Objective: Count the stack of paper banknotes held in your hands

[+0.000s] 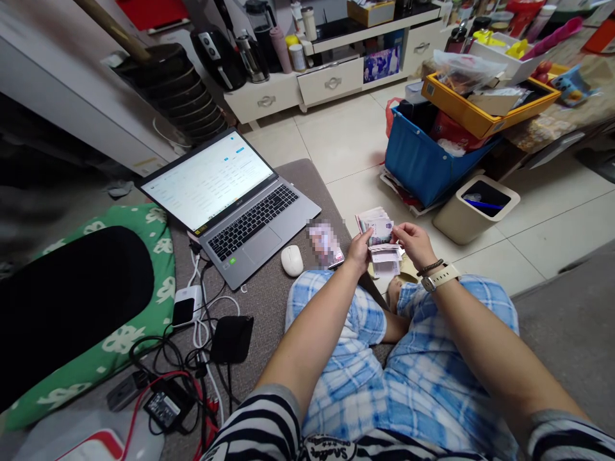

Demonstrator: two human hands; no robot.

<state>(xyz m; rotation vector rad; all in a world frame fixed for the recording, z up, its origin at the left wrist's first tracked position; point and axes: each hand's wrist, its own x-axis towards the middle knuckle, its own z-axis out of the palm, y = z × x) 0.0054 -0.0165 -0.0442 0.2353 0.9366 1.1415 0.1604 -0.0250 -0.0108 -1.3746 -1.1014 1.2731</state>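
- Paper banknotes [381,238]: fanned stack, held above the knees, between both hands, over the edge of the grey mat [269,301].
- Left hand [359,250]: fingers clamped on the stack's left side, thumb on top.
- Right hand [414,242]: fingers pinched on the upper notes at the stack's right; watch [439,278] and bracelet on the wrist.
- Blurred item [325,243]: just beside left hand, on mat.
- White mouse [291,260]: near, left of blurred item.
- Laptop [230,202]: open, screen lit, behind mouse.
- Beige bin [475,208]: on tile floor, beyond right hand.
- Blue box [423,163]: behind bin, w/ yellow tray [485,112] on top.
- Cables, chargers [192,358]: on mat, well apart, left.
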